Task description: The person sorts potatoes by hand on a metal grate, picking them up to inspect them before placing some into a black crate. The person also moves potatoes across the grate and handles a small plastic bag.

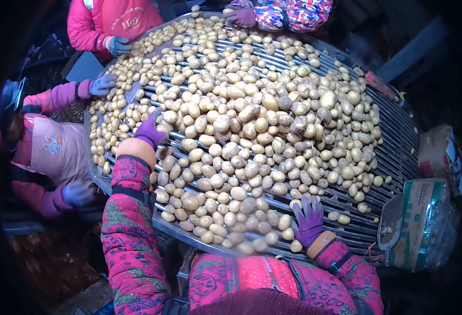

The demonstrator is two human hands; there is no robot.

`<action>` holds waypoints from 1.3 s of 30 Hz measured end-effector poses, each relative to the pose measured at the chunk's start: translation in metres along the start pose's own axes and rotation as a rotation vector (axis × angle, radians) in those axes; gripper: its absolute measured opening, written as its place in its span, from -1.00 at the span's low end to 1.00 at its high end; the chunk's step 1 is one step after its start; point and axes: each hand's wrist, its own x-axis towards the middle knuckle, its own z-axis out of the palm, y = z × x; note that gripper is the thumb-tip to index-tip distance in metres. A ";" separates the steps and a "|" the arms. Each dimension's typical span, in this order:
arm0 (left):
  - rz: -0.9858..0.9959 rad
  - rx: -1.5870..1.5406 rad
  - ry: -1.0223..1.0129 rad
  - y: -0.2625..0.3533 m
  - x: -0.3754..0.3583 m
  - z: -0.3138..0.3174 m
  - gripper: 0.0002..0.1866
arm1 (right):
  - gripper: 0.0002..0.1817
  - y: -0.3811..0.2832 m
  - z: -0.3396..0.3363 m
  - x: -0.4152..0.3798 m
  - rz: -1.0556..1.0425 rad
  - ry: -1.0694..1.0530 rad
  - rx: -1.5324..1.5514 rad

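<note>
Potatoes [236, 92] of mixed sizes lie heaped over a slatted metal sorting table [396, 152]. My left hand [151, 130], in a purple glove, reaches to the left side of the heap. Its fingers are stretched out and touch potatoes, though some fingertips are hidden. My right hand [308, 221], gloved the same way, lies with fingers spread over the slats near the front edge. A few potatoes sit close around it, and none is gripped.
Three people stand around the far and left edges; a blue glove [103, 84], another blue glove [118, 46] and a purple glove [242, 18] rest by the potatoes. On the right are a carton [412, 226], a scoop-like container [390, 223] and another box [434, 152].
</note>
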 end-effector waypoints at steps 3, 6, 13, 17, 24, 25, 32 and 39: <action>-0.025 0.188 -0.097 0.027 0.012 -0.019 -0.23 | -0.29 0.001 0.003 0.002 -0.019 0.004 -0.023; -0.159 0.564 -0.313 0.075 0.018 -0.035 -0.27 | -0.33 0.003 0.003 0.002 -0.016 0.028 0.004; -0.172 0.982 -0.470 0.100 0.018 -0.054 -0.56 | -0.32 0.002 0.009 0.001 0.008 0.064 0.006; -0.258 1.049 -0.444 0.091 -0.009 -0.065 -0.58 | -0.35 0.004 0.011 0.001 -0.013 0.077 0.018; 0.039 -1.052 -0.479 0.022 -0.078 0.000 0.10 | -0.33 0.003 0.010 0.000 -0.006 0.076 0.021; 0.000 -1.491 -0.357 0.058 -0.111 0.005 0.13 | -0.32 0.002 0.008 0.001 -0.005 0.071 0.014; 0.135 -2.212 -0.073 0.068 -0.258 0.043 0.03 | -0.19 0.006 0.014 0.002 -0.053 0.062 -0.050; -0.017 -2.109 0.315 -0.006 -0.404 0.032 -0.11 | -0.17 0.027 0.038 0.007 -0.223 0.188 -0.198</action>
